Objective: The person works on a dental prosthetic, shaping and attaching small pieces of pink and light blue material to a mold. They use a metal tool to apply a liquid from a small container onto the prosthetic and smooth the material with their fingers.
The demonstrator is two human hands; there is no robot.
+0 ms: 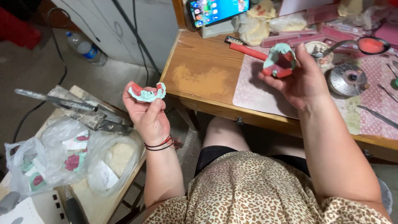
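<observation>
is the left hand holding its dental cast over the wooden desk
No, the left hand holds its pale green dental cast out beside the wooden desk, above the floor.

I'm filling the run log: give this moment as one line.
left hand: holds green-pink dental cast | right hand: holds second cast over wooden desk | plastic bag on side table

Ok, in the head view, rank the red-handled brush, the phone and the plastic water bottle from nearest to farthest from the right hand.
From the right hand:
1. Red-handled brush, on the desk just left of it.
2. Phone, propped at the desk's back edge.
3. Plastic water bottle, on the floor far left.
</observation>
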